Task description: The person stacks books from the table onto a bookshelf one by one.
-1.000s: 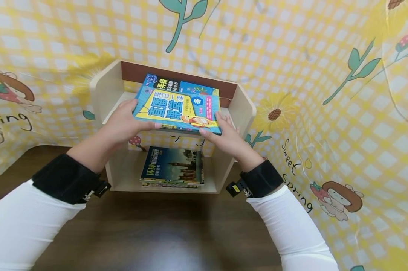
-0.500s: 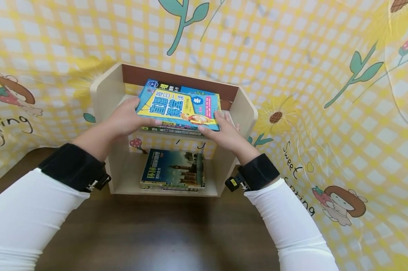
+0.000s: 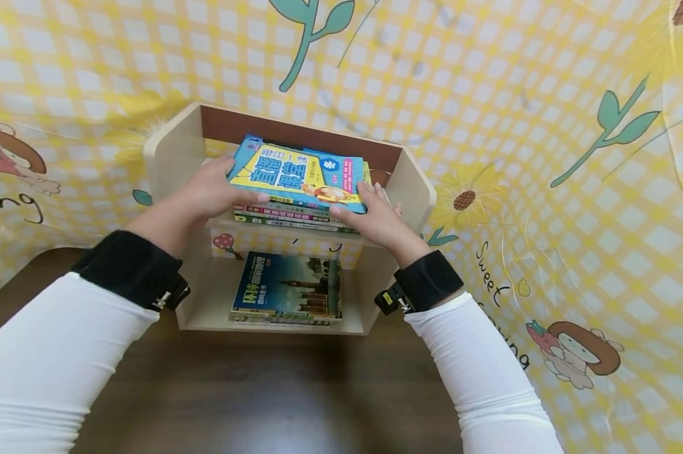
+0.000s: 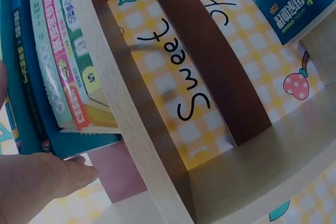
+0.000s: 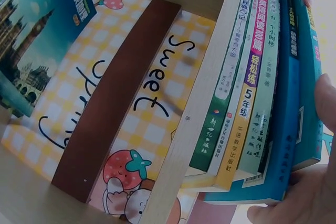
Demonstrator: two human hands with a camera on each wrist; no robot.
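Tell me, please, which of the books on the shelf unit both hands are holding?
The blue and yellow book on top of the upper stack; left hand and right hand grip its ends.

left hand [image 4: 37,184] touching, perhaps gripping, book stack [image 4: 50,66]; stack on upper shelf [image 4: 131,124]

upper shelf [image 3: 296,232] crowded by book stack [image 3: 296,214] — side gaps narrow, lower compartment [image 3: 216,302] roomier
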